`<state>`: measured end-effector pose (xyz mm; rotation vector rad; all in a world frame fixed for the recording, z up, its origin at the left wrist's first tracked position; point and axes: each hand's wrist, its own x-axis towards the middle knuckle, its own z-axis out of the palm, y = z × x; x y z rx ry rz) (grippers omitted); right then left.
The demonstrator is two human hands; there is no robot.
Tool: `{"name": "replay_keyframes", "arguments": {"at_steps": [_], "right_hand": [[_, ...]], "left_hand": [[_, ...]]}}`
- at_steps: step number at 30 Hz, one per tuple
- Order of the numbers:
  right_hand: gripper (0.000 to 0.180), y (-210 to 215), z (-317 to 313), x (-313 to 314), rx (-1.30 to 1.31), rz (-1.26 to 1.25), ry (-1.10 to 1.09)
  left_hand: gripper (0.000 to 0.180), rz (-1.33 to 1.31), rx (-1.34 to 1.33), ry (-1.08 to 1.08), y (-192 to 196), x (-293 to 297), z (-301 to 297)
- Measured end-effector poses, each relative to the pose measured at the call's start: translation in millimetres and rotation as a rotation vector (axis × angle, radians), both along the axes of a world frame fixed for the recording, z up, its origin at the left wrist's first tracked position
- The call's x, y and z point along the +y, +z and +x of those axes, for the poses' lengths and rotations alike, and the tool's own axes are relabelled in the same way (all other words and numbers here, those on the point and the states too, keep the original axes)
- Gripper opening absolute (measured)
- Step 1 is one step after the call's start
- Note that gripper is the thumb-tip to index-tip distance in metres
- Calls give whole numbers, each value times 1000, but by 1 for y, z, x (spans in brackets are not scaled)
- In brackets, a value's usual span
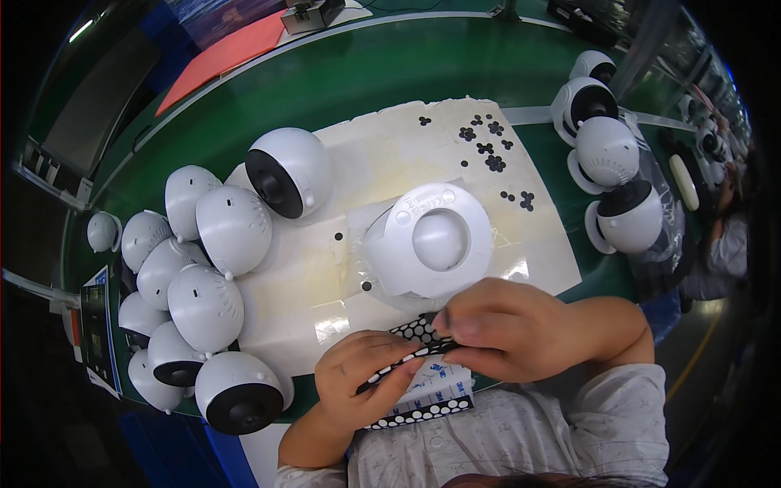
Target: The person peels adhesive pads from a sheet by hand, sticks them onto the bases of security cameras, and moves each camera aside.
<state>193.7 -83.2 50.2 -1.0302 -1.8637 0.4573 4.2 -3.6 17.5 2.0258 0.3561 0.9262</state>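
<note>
sheet of round dots, gripped at both ends, nearer the person than the ringed unit

the sheet is black with rows of white circles, its paler backing marked in blue; it sits just on the person's side of the ringed unit, and its upper part looks curled over. left hand, to the near left of the ringed unit, pinches the sheet between thumb and fingers. right hand, to the near right of it, is curled, thumb and forefinger closed on the sheet's other end; a dark bit under the forefinger is too small to make out.

the ringed unit, white and smooth with a dome inside its ring, rests on a cream board over a green table. left of the ringed unit lie two lone black dots, one farther out than the other. beyond it to the right, small clusters of black discs are scattered on the board.

well to the left of the ringed unit, white rounded housings crowd together, some showing black faces. well to its right stands a row of similar white devices, with clear plastic beside them.
</note>
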Motion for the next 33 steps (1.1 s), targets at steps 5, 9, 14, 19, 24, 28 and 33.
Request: {"name": "replay_keyframes", "arguments": {"at_steps": [5, 9, 14, 19, 24, 28, 33], "right_hand": [[39, 1, 6, 1, 23, -128, 269], [35, 2, 2, -4, -170, 182, 119], [55, 14, 27, 7, 125, -127, -16], [65, 3, 47, 47, 628, -258, -103], [65, 0, 48, 49, 606, -284, -93], [64, 1, 48, 48, 503, -258, -111], [65, 3, 49, 47, 477, -259, -97]], "left_hand": [[19, 21, -53, 17, 0, -2, 2], [19, 18, 3, 70, -1, -5, 2], [21, 346, 60, 201, -5, 1, 1], [18, 498, 210, 173, -14, -6, 13], [19, 531, 279, 171, -14, -9, 8], [16, 571, 332, 146, -11, -9, 6], [15, 564, 342, 138, -11, -9, 5]]}}
